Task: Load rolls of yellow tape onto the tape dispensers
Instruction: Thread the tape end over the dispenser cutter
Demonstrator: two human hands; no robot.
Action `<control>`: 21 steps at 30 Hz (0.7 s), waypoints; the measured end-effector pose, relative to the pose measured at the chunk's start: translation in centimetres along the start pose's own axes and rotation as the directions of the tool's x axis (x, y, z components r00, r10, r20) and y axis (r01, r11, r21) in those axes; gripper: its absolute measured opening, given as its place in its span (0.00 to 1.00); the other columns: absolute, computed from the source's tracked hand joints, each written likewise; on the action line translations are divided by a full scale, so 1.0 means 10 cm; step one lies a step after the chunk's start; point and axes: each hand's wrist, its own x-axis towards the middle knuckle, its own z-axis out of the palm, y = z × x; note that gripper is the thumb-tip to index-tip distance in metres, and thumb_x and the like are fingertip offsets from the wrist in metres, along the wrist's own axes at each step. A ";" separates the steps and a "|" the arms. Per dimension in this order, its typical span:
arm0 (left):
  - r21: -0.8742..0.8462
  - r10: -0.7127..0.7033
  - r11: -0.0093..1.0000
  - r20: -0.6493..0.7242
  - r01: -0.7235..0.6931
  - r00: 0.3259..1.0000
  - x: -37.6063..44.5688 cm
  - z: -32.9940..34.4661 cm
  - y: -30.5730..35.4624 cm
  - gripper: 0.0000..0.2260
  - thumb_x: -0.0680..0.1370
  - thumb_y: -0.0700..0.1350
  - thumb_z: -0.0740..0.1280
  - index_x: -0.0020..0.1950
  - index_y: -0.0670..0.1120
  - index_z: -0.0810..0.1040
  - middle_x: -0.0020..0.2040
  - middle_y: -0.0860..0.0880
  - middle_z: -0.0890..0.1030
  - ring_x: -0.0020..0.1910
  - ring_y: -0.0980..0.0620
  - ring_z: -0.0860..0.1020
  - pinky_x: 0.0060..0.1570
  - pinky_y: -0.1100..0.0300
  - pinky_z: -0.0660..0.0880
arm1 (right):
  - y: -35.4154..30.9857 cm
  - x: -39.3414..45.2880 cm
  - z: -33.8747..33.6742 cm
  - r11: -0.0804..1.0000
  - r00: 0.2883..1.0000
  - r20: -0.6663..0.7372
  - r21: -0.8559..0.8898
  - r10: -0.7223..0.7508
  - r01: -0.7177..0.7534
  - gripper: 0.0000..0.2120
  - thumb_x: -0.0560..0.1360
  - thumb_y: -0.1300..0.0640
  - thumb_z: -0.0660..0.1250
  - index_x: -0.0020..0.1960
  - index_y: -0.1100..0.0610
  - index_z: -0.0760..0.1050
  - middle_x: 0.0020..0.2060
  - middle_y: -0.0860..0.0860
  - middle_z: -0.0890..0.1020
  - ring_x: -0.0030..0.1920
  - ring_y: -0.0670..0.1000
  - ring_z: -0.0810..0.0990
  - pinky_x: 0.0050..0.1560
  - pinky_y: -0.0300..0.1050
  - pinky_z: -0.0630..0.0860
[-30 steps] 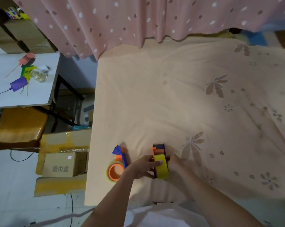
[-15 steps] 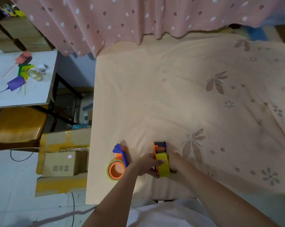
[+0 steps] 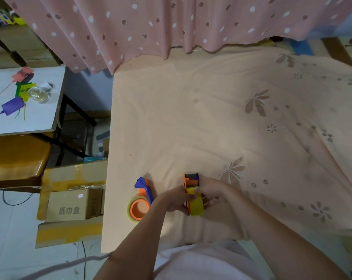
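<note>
An orange and blue tape dispenser [image 3: 191, 179] stands on edge on the peach bedsheet [image 3: 191, 118], with a yellow tape roll [image 3: 195, 203] set in it. My left hand [image 3: 174, 199] grips the roll and dispenser from the left, thumb on top of the roll. From the right, my right hand [image 3: 212, 191] holds the same roll and dispenser. A second orange and blue dispenser [image 3: 142, 196] lies flat to the left, with a yellow roll around its orange hub [image 3: 138, 208].
The bed's left edge [image 3: 108, 178] drops to cardboard boxes [image 3: 74, 205] on the floor. A white side table [image 3: 27, 110] with a glass jar and small items stands at the left. A pink dotted curtain [image 3: 150, 27] hangs behind the bed.
Both hands have stayed on the standing dispenser and roll; my right hand's fingers have shifted a little over the roll's right side. The other dispenser has not moved.
</note>
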 end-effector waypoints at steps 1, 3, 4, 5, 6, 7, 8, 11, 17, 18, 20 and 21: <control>0.013 0.008 1.000 0.010 -0.008 1.000 0.00 0.00 0.00 0.20 0.83 0.42 0.66 0.72 0.36 0.69 0.71 0.34 0.73 0.61 0.35 0.78 0.62 0.38 0.76 | 0.01 -0.01 0.02 1.000 0.999 -0.021 -0.018 -0.026 0.026 0.09 0.81 0.55 0.64 0.58 0.42 0.75 0.54 0.58 0.84 0.51 0.63 0.85 0.46 0.64 0.83; 0.022 0.015 1.000 0.013 -0.015 1.000 0.00 0.01 -0.01 0.19 0.83 0.41 0.65 0.72 0.36 0.69 0.71 0.34 0.73 0.62 0.35 0.77 0.61 0.38 0.77 | 0.01 -0.02 0.08 0.999 0.995 -0.087 -0.015 -0.043 0.042 0.14 0.81 0.58 0.65 0.64 0.45 0.73 0.57 0.59 0.83 0.52 0.64 0.85 0.46 0.67 0.82; 0.016 0.016 1.000 0.009 -0.016 1.000 -0.01 0.02 -0.01 0.19 0.83 0.41 0.65 0.72 0.35 0.69 0.70 0.34 0.73 0.64 0.34 0.77 0.61 0.37 0.76 | 0.01 -0.01 0.11 0.999 0.993 -0.112 0.003 -0.033 0.034 0.16 0.81 0.58 0.65 0.67 0.46 0.72 0.58 0.59 0.82 0.53 0.64 0.84 0.45 0.66 0.83; 0.015 0.024 1.000 0.003 -0.024 1.000 -0.02 0.02 0.00 0.19 0.83 0.41 0.65 0.71 0.35 0.70 0.70 0.34 0.74 0.66 0.33 0.76 0.61 0.37 0.76 | 0.01 -0.01 0.13 0.999 0.991 -0.130 0.026 -0.016 0.019 0.17 0.81 0.58 0.64 0.68 0.47 0.71 0.58 0.59 0.81 0.53 0.63 0.84 0.43 0.64 0.83; 0.017 0.031 0.999 -0.001 -0.031 1.000 -0.02 0.03 0.00 0.18 0.83 0.41 0.65 0.71 0.36 0.70 0.70 0.35 0.74 0.66 0.32 0.76 0.61 0.36 0.76 | 0.01 0.00 0.15 0.999 0.990 -0.143 0.037 0.007 -0.002 0.17 0.82 0.58 0.64 0.69 0.47 0.70 0.58 0.59 0.81 0.52 0.63 0.84 0.41 0.62 0.83; 0.021 0.038 0.999 -0.006 -0.037 0.999 -0.03 0.03 0.01 0.17 0.83 0.41 0.65 0.70 0.36 0.71 0.69 0.35 0.74 0.67 0.32 0.75 0.61 0.35 0.76 | 0.00 -0.01 0.16 0.999 0.988 -0.153 0.031 0.028 -0.023 0.17 0.82 0.57 0.63 0.69 0.47 0.70 0.57 0.58 0.81 0.51 0.62 0.84 0.40 0.60 0.83; 0.024 0.038 0.999 -0.010 -0.037 0.999 -0.05 0.04 0.02 0.17 0.83 0.41 0.65 0.70 0.36 0.71 0.69 0.36 0.75 0.67 0.33 0.75 0.60 0.35 0.76 | 0.00 -0.02 0.17 0.999 0.986 -0.160 0.022 0.045 -0.042 0.16 0.82 0.56 0.63 0.69 0.48 0.70 0.55 0.58 0.81 0.49 0.62 0.84 0.41 0.59 0.83; 0.019 0.049 0.999 -0.076 -0.048 0.996 -0.14 0.08 0.03 0.19 0.81 0.42 0.68 0.69 0.35 0.73 0.67 0.36 0.76 0.65 0.34 0.77 0.58 0.37 0.79 | -0.04 -0.08 0.14 0.989 0.978 -0.203 -0.123 0.056 -0.082 0.14 0.81 0.52 0.65 0.65 0.53 0.72 0.48 0.57 0.83 0.45 0.60 0.85 0.47 0.57 0.84; 0.054 0.128 0.992 -0.283 -0.117 0.951 -0.37 -0.09 0.08 0.15 0.78 0.47 0.70 0.57 0.35 0.79 0.46 0.45 0.77 0.37 0.47 0.81 0.45 0.49 0.84 | -0.26 -0.14 0.22 0.911 0.820 -0.525 -0.413 -0.226 -0.013 0.13 0.77 0.52 0.67 0.56 0.60 0.77 0.54 0.57 0.83 0.54 0.59 0.81 0.47 0.45 0.75; 0.015 0.145 0.989 -0.367 -0.149 0.919 -0.44 -0.17 0.09 0.13 0.79 0.44 0.67 0.55 0.34 0.80 0.46 0.44 0.79 0.36 0.46 0.81 0.45 0.49 0.84 | -0.33 -0.14 0.30 0.919 0.777 -0.564 -0.392 -0.281 0.048 0.11 0.78 0.55 0.65 0.56 0.59 0.76 0.54 0.57 0.82 0.55 0.59 0.80 0.49 0.46 0.76; 0.026 0.186 0.976 -0.612 -0.216 0.769 -0.58 -0.37 0.04 0.11 0.80 0.41 0.62 0.44 0.38 0.80 0.40 0.43 0.80 0.34 0.44 0.77 0.41 0.54 0.79 | -0.50 -0.15 0.49 0.918 0.747 -0.571 -0.373 -0.340 0.132 0.09 0.77 0.57 0.63 0.55 0.59 0.76 0.53 0.56 0.82 0.53 0.59 0.81 0.51 0.47 0.78; 0.056 0.192 0.974 -0.719 -0.220 0.668 -0.65 -0.48 -0.03 0.12 0.79 0.42 0.61 0.40 0.39 0.79 0.37 0.42 0.80 0.35 0.43 0.76 0.40 0.56 0.74 | -0.58 -0.14 0.61 0.916 0.767 -0.542 -0.374 -0.344 0.146 0.09 0.76 0.56 0.62 0.54 0.58 0.76 0.51 0.56 0.82 0.52 0.59 0.81 0.49 0.47 0.79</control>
